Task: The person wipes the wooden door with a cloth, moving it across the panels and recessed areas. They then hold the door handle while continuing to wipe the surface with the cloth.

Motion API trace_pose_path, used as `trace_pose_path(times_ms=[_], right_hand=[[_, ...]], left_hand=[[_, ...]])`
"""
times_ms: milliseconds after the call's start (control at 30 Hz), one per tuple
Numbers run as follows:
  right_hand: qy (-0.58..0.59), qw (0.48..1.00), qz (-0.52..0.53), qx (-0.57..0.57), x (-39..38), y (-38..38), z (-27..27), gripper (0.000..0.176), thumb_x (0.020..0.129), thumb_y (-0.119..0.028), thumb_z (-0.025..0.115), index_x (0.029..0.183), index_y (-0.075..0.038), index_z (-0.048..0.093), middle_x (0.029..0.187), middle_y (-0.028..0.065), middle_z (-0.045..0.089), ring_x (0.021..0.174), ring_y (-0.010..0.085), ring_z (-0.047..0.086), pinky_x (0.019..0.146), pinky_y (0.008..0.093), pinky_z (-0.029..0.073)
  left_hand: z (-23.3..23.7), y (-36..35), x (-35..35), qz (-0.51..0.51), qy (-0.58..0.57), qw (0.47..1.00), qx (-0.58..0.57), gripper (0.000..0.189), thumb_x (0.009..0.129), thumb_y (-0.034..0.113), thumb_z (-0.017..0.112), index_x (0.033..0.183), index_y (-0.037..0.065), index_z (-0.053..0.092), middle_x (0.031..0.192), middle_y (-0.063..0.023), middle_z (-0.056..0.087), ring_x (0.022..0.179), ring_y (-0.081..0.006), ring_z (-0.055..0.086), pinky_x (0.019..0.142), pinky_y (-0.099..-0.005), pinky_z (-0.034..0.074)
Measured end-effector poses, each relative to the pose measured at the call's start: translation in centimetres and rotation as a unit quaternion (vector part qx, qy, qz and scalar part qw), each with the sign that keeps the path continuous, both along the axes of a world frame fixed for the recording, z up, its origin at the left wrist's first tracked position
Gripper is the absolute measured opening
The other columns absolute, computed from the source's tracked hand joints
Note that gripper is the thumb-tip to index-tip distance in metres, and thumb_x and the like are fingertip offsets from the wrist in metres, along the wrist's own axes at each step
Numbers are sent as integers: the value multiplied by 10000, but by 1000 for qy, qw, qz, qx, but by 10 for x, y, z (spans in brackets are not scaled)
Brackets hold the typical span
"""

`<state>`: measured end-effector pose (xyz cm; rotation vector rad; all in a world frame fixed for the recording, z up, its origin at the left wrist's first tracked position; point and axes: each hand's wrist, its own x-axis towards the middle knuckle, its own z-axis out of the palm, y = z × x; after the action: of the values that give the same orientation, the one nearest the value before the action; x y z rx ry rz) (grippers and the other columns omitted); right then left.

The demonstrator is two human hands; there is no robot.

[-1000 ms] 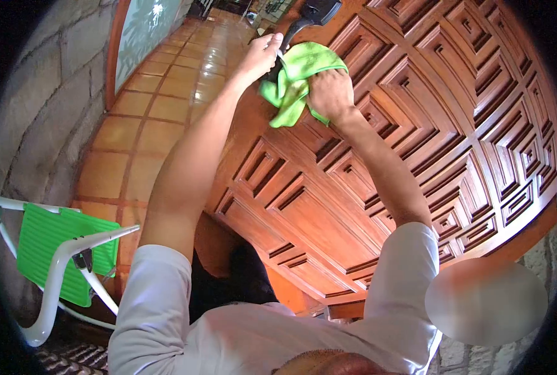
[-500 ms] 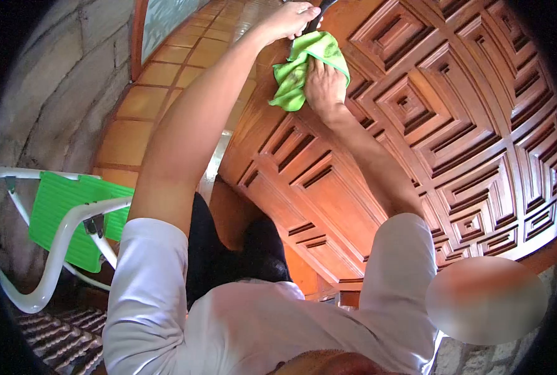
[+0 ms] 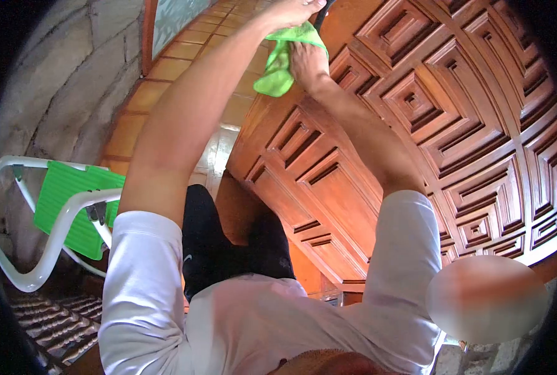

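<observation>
My right hand (image 3: 310, 65) is pressed into a bright green cloth (image 3: 277, 70), its fingers partly covered by the fabric. The cloth hangs loosely to the left of those fingers, beside the edge of a carved wooden door (image 3: 353, 181). Just above, at the top of the view, my left hand (image 3: 293, 11) is closed around a dark, slim handle-like part (image 3: 321, 16) by the door's edge. Part of the left hand is cut off by the frame. Both arms reach far forward.
On the left stands a folding step stool with a white tubular frame (image 3: 53, 231) and a green ribbed step (image 3: 72, 203). Behind it rises a stone wall (image 3: 72, 81). Orange floor tiles (image 3: 181, 62) run along the door. A blurred oval covers the lower right.
My right hand and the green cloth have moved up and left, closer beneath my left hand. The left hand sits slightly higher in view, still on the dark part.
</observation>
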<state>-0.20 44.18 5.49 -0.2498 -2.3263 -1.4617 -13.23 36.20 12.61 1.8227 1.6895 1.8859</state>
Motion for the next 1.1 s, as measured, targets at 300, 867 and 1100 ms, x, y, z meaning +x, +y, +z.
trace_pose_path(times_ms=[300, 867, 1100], right_hand=[[-10, 994, -62, -85, 7, 3, 18, 342, 1002, -267, 453, 1260, -89, 589, 1230, 79, 656, 1146, 205, 626, 929, 354, 505], [27, 997, -10, -78, 69, 0, 24, 501, 933, -326, 533, 1285, 30, 565, 1220, 191, 654, 1203, 307, 582, 1073, 430, 393], [281, 881, 215, -314, 15, -38, 27, 1130, 716, -51, 681, 1524, 135, -86, 1074, 301, 653, 1128, 492, 539, 1061, 522, 394]], left_hand=[[-4, 27, -7, 5, 31, 999, 22, 504, 1047, 414, 389, 953, 18, 687, 869, -165, 693, 866, -267, 648, 799, -418, 497], [-19, -1, -3, -115, -126, 985, -7, 510, 1070, 504, 425, 1137, 50, 648, 662, 44, 498, 549, -62, 463, 456, -241, 354], [-34, -2, -12, -223, -248, 937, 107, 463, 1074, 478, 426, 1148, 59, 608, 933, -81, 745, 602, -81, 587, 456, -221, 431]])
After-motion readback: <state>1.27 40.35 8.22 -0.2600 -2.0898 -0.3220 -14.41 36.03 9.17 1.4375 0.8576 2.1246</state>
